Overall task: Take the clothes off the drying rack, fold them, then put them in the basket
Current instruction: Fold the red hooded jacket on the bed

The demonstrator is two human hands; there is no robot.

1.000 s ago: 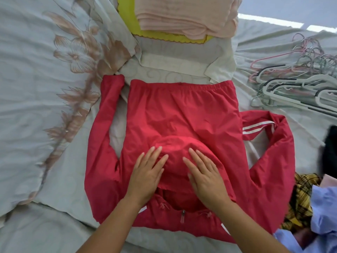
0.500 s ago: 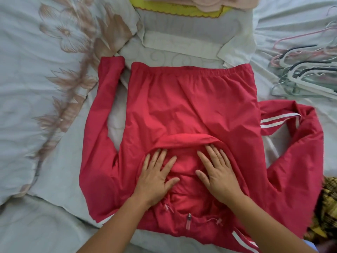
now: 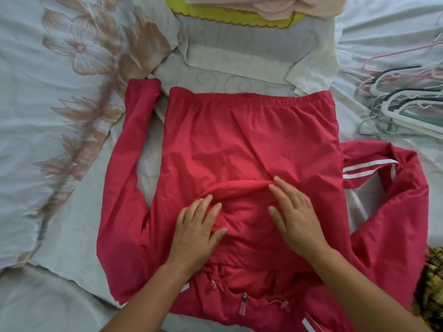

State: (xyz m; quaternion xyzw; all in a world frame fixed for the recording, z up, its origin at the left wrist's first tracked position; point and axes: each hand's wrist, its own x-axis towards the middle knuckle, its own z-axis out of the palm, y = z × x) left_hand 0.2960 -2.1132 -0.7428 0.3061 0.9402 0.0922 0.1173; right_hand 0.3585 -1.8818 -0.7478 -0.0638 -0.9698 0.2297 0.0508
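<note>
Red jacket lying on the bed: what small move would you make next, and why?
Probably fold the left-side sleeve across the red jacket: the left hand and right hand lie flat on the folded-down hood, and both sleeves spread outward, unfolded.

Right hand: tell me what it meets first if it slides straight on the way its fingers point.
The right hand lies flat on the red jacket, fingers pointing up and slightly left. It would likely first meet the raised fold right at its fingertips; beyond that, only flat jacket back shows.
</note>
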